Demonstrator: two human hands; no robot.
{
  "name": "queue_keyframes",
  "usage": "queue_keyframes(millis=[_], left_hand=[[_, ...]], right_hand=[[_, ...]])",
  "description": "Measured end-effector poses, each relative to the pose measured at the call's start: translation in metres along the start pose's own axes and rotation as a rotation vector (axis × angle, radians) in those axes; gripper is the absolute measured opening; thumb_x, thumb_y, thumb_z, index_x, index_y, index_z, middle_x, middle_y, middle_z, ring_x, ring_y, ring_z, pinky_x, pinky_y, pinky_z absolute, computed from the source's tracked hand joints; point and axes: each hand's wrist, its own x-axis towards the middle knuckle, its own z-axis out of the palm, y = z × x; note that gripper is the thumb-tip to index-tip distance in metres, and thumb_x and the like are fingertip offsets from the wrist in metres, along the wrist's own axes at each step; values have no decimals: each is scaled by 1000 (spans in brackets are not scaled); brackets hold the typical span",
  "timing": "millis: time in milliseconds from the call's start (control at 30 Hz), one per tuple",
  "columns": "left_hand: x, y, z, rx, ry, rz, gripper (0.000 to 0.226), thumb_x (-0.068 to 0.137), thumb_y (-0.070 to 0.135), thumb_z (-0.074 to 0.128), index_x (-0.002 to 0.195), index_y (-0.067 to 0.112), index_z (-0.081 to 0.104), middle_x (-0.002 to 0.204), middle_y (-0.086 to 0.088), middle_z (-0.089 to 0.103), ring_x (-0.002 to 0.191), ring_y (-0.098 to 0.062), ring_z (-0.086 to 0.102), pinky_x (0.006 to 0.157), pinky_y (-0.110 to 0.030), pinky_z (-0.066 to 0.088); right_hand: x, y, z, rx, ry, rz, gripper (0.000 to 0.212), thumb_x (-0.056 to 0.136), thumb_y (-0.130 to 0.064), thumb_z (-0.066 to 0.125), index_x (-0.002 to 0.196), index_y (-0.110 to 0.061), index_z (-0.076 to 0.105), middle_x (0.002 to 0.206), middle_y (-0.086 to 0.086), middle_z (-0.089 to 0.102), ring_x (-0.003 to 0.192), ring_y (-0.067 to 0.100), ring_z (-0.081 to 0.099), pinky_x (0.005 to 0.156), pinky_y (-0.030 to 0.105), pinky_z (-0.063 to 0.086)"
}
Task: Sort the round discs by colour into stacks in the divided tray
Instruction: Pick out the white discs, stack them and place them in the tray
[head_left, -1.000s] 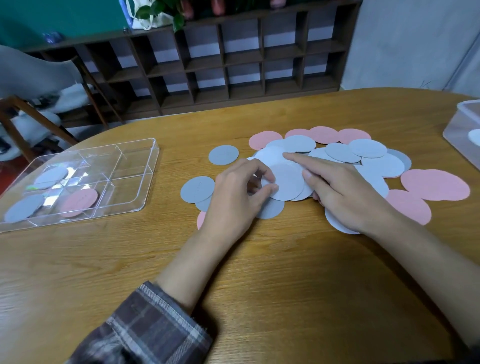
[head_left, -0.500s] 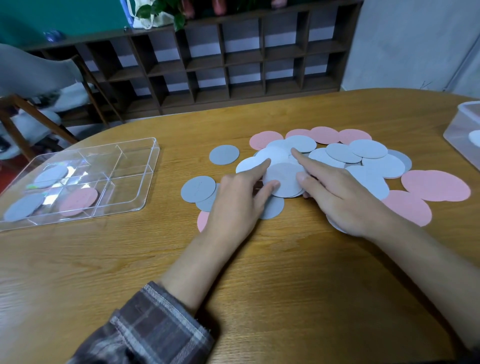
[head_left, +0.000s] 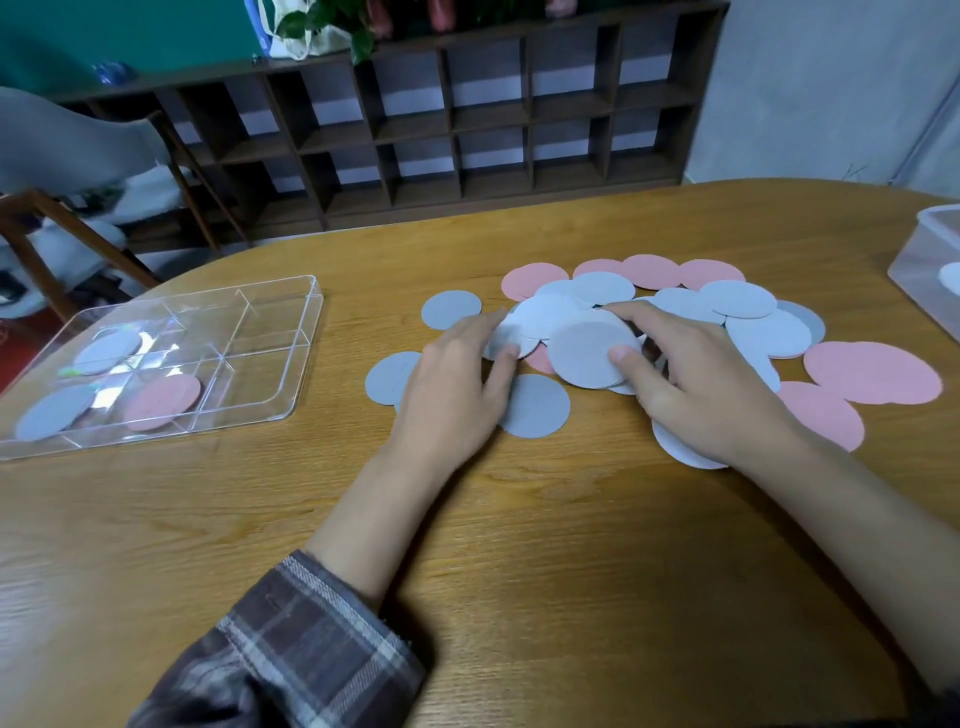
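Fingers (head_left: 641, 313) and thumb of the right hand (head_left: 711, 389) pinch a grey disc (head_left: 582, 358) atop the pile (head_left: 737, 299). The left hand (head_left: 452, 395) lies flat, touching a pale disc (head_left: 524, 338) just beside it. The tray (head_left: 306, 332) sits well apart.

Left hand (head_left: 457, 384): palm down, fingers nearly straight | Right hand (head_left: 711, 384): fingers curled, thumb and forefinger pinching grey disc (head_left: 582, 358) | Both forearms extended
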Motion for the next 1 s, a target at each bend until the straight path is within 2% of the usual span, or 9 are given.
queue_keyframes(millis=[67,133,267,367,500,633,867,1000], left_hand=[[1,-7,2,48,-78,-19,44,103,31,56,146,21,53,140,-1,63,127,-24,56,98,-33,44],[0,-8,4,67,-122,-37,43,101,34,58,142,23,53,134,0,65,121,-25,57,92,-35,47],[2,-6,1,103,-61,-79,41,96,46,65,134,31,62,117,9,71,108,-21,62,83,-40,53],[2,-4,-1,131,-33,-62,41,94,49,68,129,29,67,120,9,72,109,-18,63,83,-39,53],[1,-4,-1,159,-12,8,27,99,46,63,112,25,74,106,8,72,94,-21,64,74,-41,53],[0,-1,-4,138,27,120,21,103,35,58,102,23,75,92,6,70,84,-23,62,68,-44,53],[-3,10,-8,114,138,233,26,105,29,49,98,14,70,88,1,66,83,-25,58,68,-47,50],[-4,14,-7,24,202,224,19,106,21,56,96,11,69,86,5,64,76,-13,51,68,-32,45]], right_hand=[[0,0,-4,23,39,5,27,103,-17,54,129,-22,61,85,-11,64,80,11,62,72,35,48],[0,0,-6,40,60,13,26,103,-16,54,127,-22,62,81,-8,65,75,19,65,75,40,52],[0,1,-5,61,76,31,27,103,-16,53,127,-23,62,81,-8,66,74,20,66,76,44,53],[0,2,-4,57,70,28,28,103,-16,53,129,-23,61,78,-9,65,75,20,66,77,44,53],[1,3,-4,53,73,37,30,103,-16,52,131,-25,61,80,-7,67,73,12,64,71,36,48],[1,4,-5,44,87,51,40,104,-17,51,142,-31,54,91,0,68,82,1,59,66,11,39],[2,10,-6,17,113,50,46,105,-18,51,147,-34,50,111,-4,67,90,-1,56,72,15,41],[3,10,-6,33,116,48,46,103,-15,52,144,-35,54,102,-5,68,83,1,56,68,14,39]])
